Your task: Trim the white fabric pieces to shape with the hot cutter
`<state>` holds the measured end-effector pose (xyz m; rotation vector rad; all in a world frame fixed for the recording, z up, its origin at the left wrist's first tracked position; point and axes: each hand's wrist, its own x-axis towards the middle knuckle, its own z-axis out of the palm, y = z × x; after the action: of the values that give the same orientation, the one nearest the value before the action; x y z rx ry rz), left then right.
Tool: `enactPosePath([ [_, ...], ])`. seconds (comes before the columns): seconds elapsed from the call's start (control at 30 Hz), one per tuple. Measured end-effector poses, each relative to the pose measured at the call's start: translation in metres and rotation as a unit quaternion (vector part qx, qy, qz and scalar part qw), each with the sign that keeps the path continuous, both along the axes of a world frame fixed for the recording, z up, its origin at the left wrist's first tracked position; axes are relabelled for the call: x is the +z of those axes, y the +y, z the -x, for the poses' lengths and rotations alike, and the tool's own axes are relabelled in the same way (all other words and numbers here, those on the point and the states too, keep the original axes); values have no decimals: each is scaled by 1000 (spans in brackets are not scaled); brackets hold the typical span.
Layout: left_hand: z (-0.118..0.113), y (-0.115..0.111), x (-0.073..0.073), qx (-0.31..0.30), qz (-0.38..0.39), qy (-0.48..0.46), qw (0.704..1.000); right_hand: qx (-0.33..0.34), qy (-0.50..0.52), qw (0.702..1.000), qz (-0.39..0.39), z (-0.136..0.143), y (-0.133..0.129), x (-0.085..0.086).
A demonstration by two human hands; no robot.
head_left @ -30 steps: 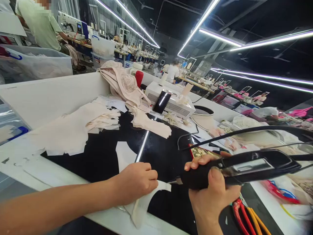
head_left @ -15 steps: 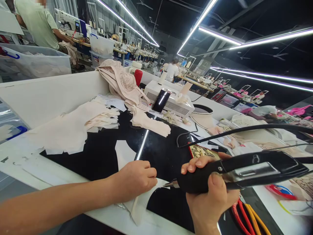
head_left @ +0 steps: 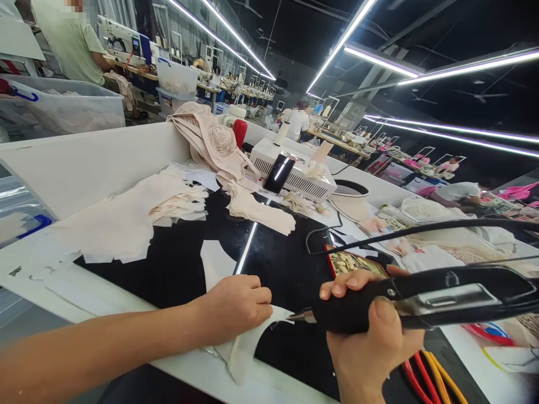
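Observation:
My left hand point(head_left: 238, 308) is closed with fingers curled on a pale fabric piece point(head_left: 217, 261) that lies on the black work surface. Part of this piece comes out below the hand, and a pointed corner sticks out to its right. Wrapped around a black corded hand tool point(head_left: 357, 307) with a silver plate along its side is my right hand point(head_left: 374, 336). The tool's narrow metal tip meets the pointed corner of the fabric. What lies under the left fingertips is hidden.
Stacked pale fabric pieces point(head_left: 122, 219) lie left, a smaller stack point(head_left: 261, 213) further back. Bra cups point(head_left: 210, 132), a phone point(head_left: 279, 173) and a white vented box point(head_left: 311, 177) stand behind. Red-handled point(head_left: 415, 373) and orange-handled tools lie front right. A cable point(head_left: 412, 227) crosses above my right hand.
My right hand and the tool have shifted slightly right, the metal tip moving along the fabric's corner. My left hand stays nearly in place.

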<state>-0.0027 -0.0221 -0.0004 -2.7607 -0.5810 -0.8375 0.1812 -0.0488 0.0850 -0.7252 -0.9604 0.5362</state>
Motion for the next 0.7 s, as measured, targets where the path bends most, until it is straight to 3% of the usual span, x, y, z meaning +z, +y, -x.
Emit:
enactPosePath([
  [0.43,3,-3,5,8,3,-21,1000,-7,2,1000,16,-1,1,-4],
  [0.53,7,-15,13,27,50,-37,998,-9,-4,1000,9,-2,-3,-4],
  [0.7,8,-35,22,70,111,42,990,-22,-9,1000,3,-3,-10,-4],
])
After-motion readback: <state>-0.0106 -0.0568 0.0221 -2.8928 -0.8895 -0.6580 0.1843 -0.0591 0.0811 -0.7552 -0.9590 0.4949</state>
